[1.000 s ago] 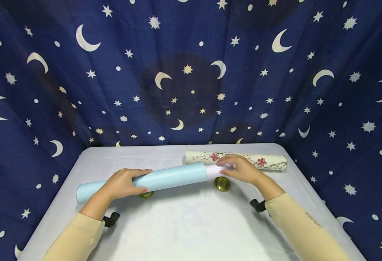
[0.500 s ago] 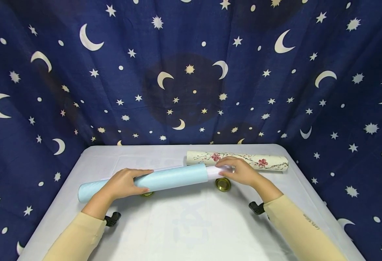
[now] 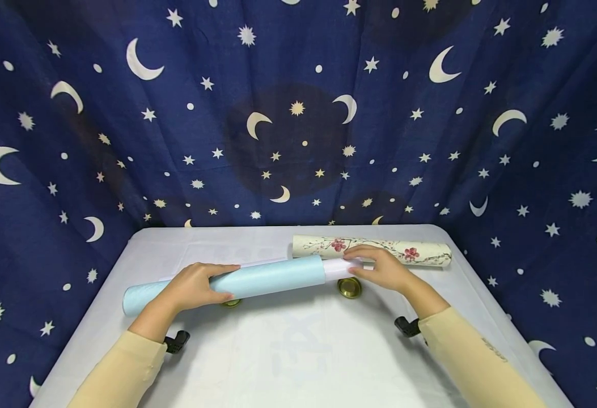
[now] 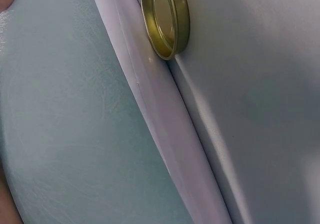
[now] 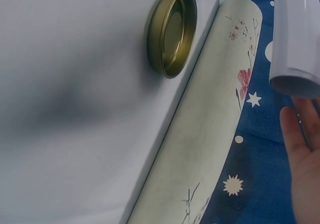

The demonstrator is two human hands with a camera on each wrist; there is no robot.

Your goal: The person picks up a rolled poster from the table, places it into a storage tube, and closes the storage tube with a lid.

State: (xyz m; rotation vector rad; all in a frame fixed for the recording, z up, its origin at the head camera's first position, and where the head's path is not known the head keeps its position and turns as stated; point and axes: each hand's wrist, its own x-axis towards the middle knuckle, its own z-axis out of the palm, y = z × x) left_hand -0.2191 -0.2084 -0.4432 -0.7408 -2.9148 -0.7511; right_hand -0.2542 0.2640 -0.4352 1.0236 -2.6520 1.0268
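Note:
A light blue tube, like rolled paper, lies at a slant across the table; a white rolled sheet sticks out of its right end. My left hand grips the tube from above, thumb on the near side and fingers over the far side. At the white roll's right end is my right hand; the right wrist view shows its straight thumb just below the white roll's open rim. A pale white strip runs along the tube's far edge.
Behind lies a cream roll with red blossoms. One shallow gold lid rests near the white roll's end; another gold lid is mostly hidden beneath the blue tube. A star-patterned blue curtain hangs beyond the table.
My right hand has shifted slightly right, back from the white roll's end, showing more of it. The left hand and blue tube hold their place.

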